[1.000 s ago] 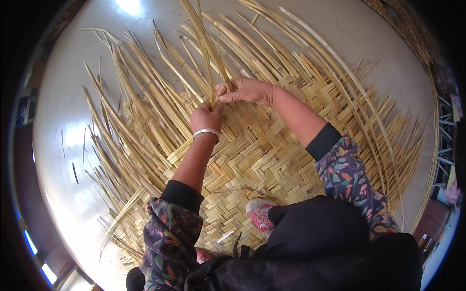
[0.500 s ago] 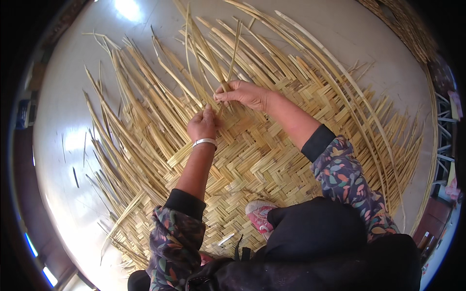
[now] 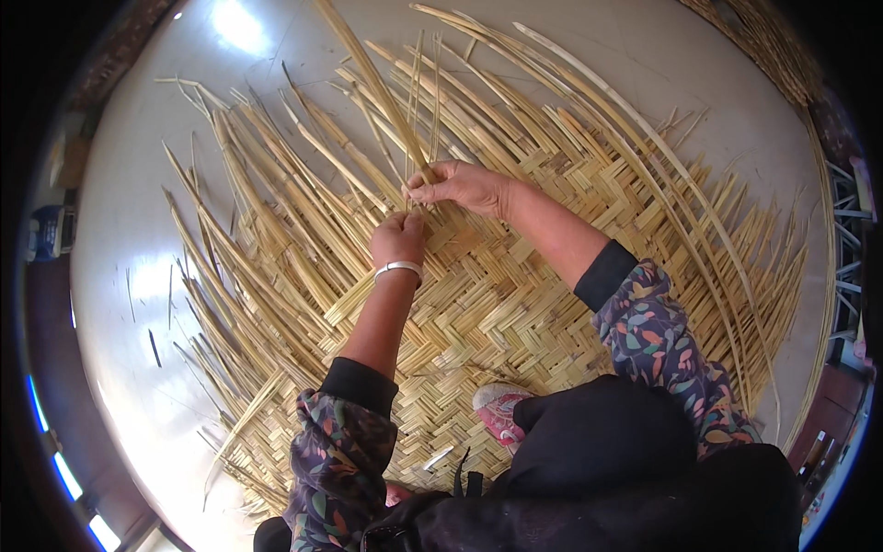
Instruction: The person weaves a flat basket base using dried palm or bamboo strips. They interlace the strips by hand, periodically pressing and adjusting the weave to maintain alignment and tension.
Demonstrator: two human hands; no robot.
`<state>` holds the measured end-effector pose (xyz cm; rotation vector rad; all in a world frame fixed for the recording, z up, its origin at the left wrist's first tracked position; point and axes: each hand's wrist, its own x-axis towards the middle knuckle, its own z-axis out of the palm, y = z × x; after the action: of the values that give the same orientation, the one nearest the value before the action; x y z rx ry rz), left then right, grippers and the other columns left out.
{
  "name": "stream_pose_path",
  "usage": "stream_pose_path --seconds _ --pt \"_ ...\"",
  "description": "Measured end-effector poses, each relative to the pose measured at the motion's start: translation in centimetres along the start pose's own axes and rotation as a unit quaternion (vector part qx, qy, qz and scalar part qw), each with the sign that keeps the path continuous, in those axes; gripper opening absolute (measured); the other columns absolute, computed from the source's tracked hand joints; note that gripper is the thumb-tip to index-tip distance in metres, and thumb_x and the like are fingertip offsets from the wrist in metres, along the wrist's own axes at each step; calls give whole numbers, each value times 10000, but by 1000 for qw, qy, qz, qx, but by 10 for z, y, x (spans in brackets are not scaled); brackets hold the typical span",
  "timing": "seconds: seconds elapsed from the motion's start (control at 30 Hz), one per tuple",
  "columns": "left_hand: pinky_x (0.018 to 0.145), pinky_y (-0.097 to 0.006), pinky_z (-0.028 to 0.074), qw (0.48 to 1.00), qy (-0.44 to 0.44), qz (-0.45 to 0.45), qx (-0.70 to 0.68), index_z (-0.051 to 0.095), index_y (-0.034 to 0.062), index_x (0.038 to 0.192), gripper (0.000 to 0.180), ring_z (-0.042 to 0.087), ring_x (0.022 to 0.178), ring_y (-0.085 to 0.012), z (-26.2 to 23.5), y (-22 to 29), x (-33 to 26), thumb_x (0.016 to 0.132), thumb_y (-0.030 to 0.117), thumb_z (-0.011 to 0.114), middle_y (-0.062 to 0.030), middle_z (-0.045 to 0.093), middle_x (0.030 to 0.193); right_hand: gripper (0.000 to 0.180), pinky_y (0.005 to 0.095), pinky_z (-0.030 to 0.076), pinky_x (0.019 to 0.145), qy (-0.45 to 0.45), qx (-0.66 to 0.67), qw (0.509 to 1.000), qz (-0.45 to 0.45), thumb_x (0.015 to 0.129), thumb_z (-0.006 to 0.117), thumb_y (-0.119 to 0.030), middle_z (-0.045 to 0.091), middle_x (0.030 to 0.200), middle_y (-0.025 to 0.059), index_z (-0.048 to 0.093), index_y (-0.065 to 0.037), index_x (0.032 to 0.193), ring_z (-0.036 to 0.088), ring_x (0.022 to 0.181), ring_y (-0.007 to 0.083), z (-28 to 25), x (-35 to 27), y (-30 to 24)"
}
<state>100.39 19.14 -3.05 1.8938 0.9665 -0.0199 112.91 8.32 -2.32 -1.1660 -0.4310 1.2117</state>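
Note:
A woven mat of flat straw-coloured strips (image 3: 515,308) spreads beneath me, its weave in a zigzag pattern. At its far edge, my right hand (image 3: 460,187) is closed round several long strips (image 3: 377,83) that rise up and away from the mat. Just below and left of it, my left hand (image 3: 398,241) is closed, its fingertips pinching at the base of the thin strips. A silver bangle (image 3: 400,267) circles the left wrist. The exact strip in the left fingertips is hidden.
Loose unwoven strip ends (image 3: 267,193) fan out at the far and left edges. Long curved strips (image 3: 644,138) arch over the right side. My shoe (image 3: 499,409) rests on the mat. A glossy pale floor (image 3: 138,230) lies around it.
My left hand has shifted slightly right and nearer to me. The raised strips have drawn closer together in my right hand, which has barely moved.

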Motion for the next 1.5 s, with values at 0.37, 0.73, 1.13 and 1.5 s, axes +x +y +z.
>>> stream_pose_path --seconds 0.37,0.73,1.13,1.5 --pt "780 -412 467 965 -143 123 179 641 63 961 212 593 860 -364 -17 13 7 781 152 574 -202 621 909 238 259 517 745 139 105 984 -20 843 604 -92 609 946 34 573 -43 1075 600 851 114 -3 -15 -8" --pt "692 -312 503 981 -67 146 112 610 38 1086 297 649 761 -225 -15 1 1 801 116 583 -138 673 848 100 234 504 575 429 -188 879 -86 822 633 -95 623 796 23 627 -54 913 586 645 95 14 -44 26" --pt "976 -422 313 911 164 249 284 534 127 1154 379 460 1148 -274 -54 -60 -66 782 139 603 -88 517 1213 282 349 498 606 346 -365 863 43 837 556 -228 663 762 65 596 -134 1101 635 674 233 11 -79 5" --pt "696 -327 485 970 -69 48 228 658 36 862 183 616 732 -226 -88 -36 -20 754 184 654 -104 647 788 422 375 302 1031 11 -820 572 19 763 663 -250 540 1127 78 546 -86 1134 441 1145 241 -4 -25 -44"
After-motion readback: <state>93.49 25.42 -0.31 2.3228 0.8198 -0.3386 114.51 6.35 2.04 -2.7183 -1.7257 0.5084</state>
